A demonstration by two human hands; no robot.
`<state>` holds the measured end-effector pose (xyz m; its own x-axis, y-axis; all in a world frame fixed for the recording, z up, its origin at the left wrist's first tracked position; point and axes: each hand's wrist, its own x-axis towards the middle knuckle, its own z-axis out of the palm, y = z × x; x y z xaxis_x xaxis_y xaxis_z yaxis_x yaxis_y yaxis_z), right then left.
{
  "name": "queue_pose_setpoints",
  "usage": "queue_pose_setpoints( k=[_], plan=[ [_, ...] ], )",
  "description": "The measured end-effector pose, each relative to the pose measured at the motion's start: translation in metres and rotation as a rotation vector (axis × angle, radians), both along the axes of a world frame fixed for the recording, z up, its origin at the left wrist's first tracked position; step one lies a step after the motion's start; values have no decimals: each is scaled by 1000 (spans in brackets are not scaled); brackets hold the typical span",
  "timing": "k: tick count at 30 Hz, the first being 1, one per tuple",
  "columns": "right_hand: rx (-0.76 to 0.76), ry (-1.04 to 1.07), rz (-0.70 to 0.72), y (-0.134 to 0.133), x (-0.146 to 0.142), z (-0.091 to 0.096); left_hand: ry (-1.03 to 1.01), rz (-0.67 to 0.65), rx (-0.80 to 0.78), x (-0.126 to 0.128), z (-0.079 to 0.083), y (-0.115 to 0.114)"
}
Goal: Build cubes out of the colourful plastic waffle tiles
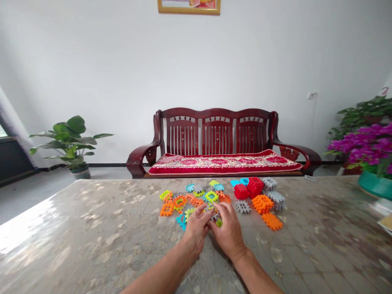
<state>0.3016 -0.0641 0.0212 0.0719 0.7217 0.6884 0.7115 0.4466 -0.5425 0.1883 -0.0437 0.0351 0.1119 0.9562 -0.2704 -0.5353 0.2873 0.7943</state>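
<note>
My left hand (197, 225) and my right hand (228, 229) meet at the near edge of a loose pile of plastic interlocking tiles. Between their fingertips a bit of a grey interlocking tile (214, 217) shows, mostly covered by the fingers. Both hands have thumb and fingers bent in around it. Just left of my left hand lies a blue tile (181, 221). Beyond the hands are a lime-green frame tile (211, 196) and orange tiles (195, 200). An orange window tile (166, 209) is at the pile's left side.
Right of the pile sit red tiles (255, 186), stacked orange tiles (262, 203), grey tiles (277, 200) and a single orange tile (272, 221). A teal flower pot (373, 185) stands at the table's right edge. Behind the table (101, 245) is a wooden bench (217, 134).
</note>
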Motion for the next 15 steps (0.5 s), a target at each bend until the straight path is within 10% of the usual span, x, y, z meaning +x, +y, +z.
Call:
queue_pose_setpoints(
  k=[7, 15],
  plan=[
    [14, 0, -34, 4, 9, -7, 184, -46, 162, -9, -2, 1],
    [-81, -53, -377, 18, 57, -11, 774, 299, 636, -88, -6, 12]
  ],
)
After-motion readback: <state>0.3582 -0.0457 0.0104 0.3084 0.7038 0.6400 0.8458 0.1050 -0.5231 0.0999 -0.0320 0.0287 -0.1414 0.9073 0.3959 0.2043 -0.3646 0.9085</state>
